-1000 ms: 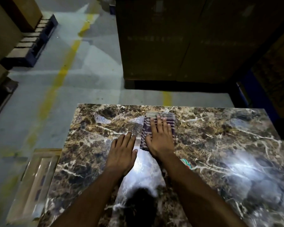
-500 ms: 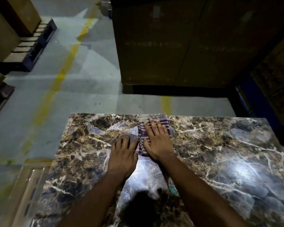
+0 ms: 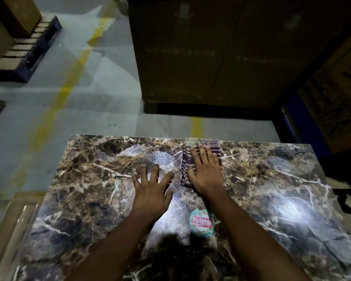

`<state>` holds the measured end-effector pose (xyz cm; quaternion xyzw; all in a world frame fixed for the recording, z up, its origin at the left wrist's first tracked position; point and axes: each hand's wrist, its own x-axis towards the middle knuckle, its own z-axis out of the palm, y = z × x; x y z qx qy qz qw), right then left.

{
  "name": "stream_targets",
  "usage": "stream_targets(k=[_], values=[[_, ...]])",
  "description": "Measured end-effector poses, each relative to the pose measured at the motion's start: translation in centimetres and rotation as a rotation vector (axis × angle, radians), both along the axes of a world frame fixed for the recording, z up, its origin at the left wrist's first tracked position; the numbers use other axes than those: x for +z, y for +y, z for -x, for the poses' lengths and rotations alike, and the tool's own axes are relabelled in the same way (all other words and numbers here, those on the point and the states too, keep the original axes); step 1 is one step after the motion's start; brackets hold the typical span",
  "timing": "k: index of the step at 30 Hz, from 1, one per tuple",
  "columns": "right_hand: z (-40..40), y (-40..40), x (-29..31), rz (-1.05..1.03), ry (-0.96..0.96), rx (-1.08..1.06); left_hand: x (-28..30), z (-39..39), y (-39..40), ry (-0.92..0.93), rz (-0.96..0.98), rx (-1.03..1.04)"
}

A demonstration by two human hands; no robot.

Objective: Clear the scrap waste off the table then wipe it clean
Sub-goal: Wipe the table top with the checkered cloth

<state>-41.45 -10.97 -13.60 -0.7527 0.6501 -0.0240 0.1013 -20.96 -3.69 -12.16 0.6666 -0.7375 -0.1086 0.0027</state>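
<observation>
A brown marble-patterned table (image 3: 272,189) fills the lower view. A folded purple-and-white checked cloth (image 3: 213,147) lies at its far edge, and my right hand (image 3: 205,171) presses flat on it with fingers together. My left hand (image 3: 150,189) rests flat on the bare tabletop just left of the cloth, fingers spread and holding nothing. A round sticker (image 3: 202,222) with red lettering sits on the surface between my forearms. Clear plastic film (image 3: 150,157) lies ahead of my left hand.
Tall cardboard boxes (image 3: 211,51) stand beyond the far edge. A printed box (image 3: 336,94) is at the right. Grey floor with a yellow line (image 3: 69,86) lies to the left, with a pallet (image 3: 28,51) at far left. A light-coloured tray (image 3: 14,224) sits beside the table's left edge.
My right hand has pushed the cloth away from me to the table's far edge. My left hand has spread its fingers and stayed on the tabletop.
</observation>
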Motion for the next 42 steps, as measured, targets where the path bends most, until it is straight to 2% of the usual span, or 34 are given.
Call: stream_targets(k=[2, 6, 9, 12, 17, 22, 25, 28, 31, 34, 39, 42], values=[[-1.8, -0.8, 0.1, -0.004, -0.012, -0.02, -0.3, 0.3, 0.2, 0.017, -0.007, 0.004], [-1.5, 3.4, 0.3, 0.003, -0.031, 0.132, 0.1, 0.6, 1.5, -0.007, 0.077, -0.056], [1.6, 5.7, 0.1, -0.003, -0.021, 0.066, 0.2, 0.9, 3.0, -0.007, 0.062, -0.05], [0.4, 5.9, 0.2, -0.009, -0.03, -0.024, 0.2, 1.1, 4.6, -0.012, 0.035, -0.068], [-0.2, 11.3, 0.3, -0.025, -0.016, 0.11, 0.3, 1.0, 7.5, -0.03, 0.054, -0.061], [-0.2, 12.2, 0.5, -0.046, -0.012, -0.037, -0.1, 0.8, 10.8, -0.005, 0.023, -0.09], [-2.4, 15.3, 1.0, -0.064, -0.021, 0.069, -0.3, 0.4, 12.6, -0.001, 0.06, -0.064], [-0.5, 20.7, 0.9, -0.071, -0.013, 0.121, -0.3, 0.0, 14.0, -0.007, 0.084, -0.081], [1.6, 21.4, 0.6, -0.083, 0.021, 0.032, -0.3, -0.2, 15.5, -0.011, 0.072, -0.108], [-0.4, 20.2, 0.6, -0.077, -0.002, -0.073, -0.6, -0.4, 16.8, -0.047, 0.083, -0.126], [-0.4, 25.9, 0.6, -0.093, 0.023, 0.086, -0.7, 0.1, 18.7, -0.029, 0.096, -0.134], [2.7, 27.2, 0.7, -0.083, 0.035, 0.053, -0.4, 0.5, 20.0, 0.003, 0.038, -0.13]])
